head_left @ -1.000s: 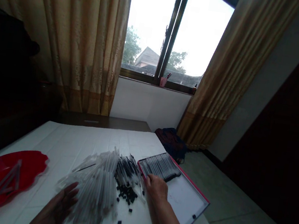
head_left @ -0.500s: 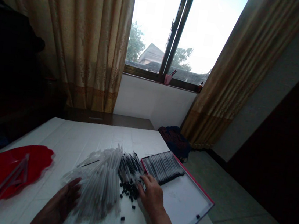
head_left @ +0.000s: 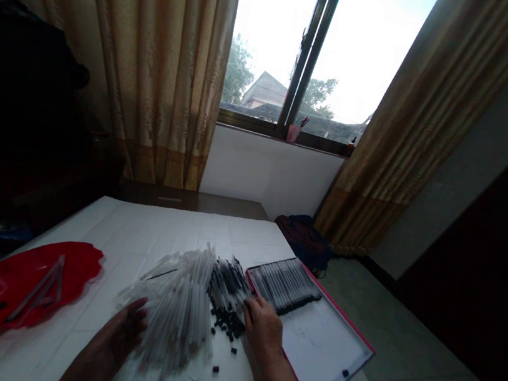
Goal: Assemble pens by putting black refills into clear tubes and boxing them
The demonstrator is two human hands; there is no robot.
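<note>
My left hand lies open, fingers spread against the near side of a large heap of clear plastic pen tubes. My right hand curls beside a bunch of black-tipped pen parts and a scatter of small black pieces, at the corner of a pink-rimmed white tray. Its fingertips seem to touch the bunch, and nothing shows in them. Neat rows of black-tipped pens lie in the tray's far part.
A wavy red plastic dish with several clear tubes sits at the left of the white-covered table. Tiled floor lies beyond the right edge, with a dark cloth bundle under the window.
My right hand has come off the tray corner toward the black pieces. My left hand has closed in on the heap. The whole view has drifted slightly.
</note>
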